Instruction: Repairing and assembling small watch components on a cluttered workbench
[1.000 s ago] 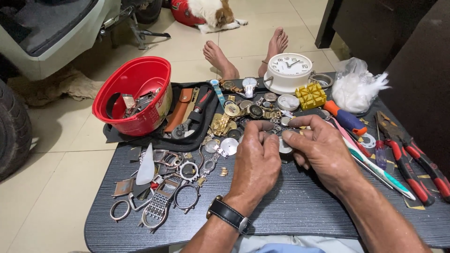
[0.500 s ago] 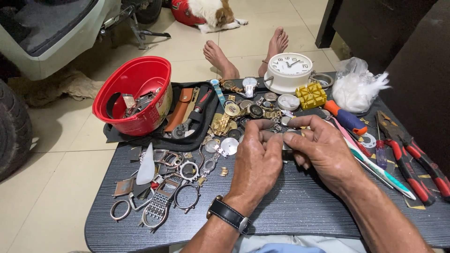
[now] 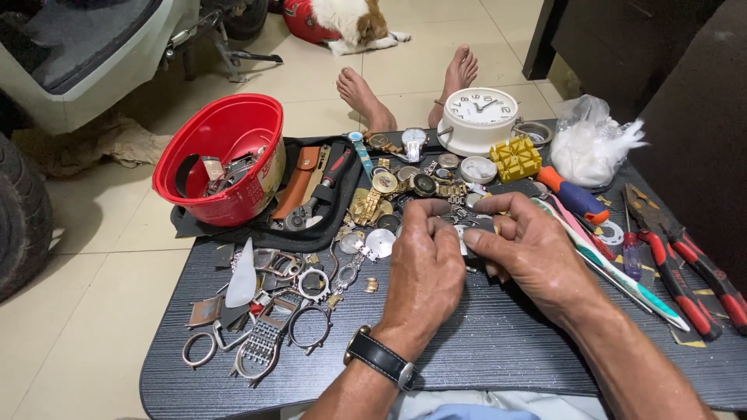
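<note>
Metal watch part (image 3: 469,233) sits pinched between my left hand (image 3: 424,268) and right hand (image 3: 529,253) over the dark table (image 3: 482,350), fingertips closed narrow on it, so I judge steady, light pressure keeps it from slipping.

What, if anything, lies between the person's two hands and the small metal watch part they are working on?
Nothing visible does. The left hand and the right hand meet over the dark table, and fingers of both already pinch the small metal watch part. Loose watch cases lie just beyond, not between.
</note>
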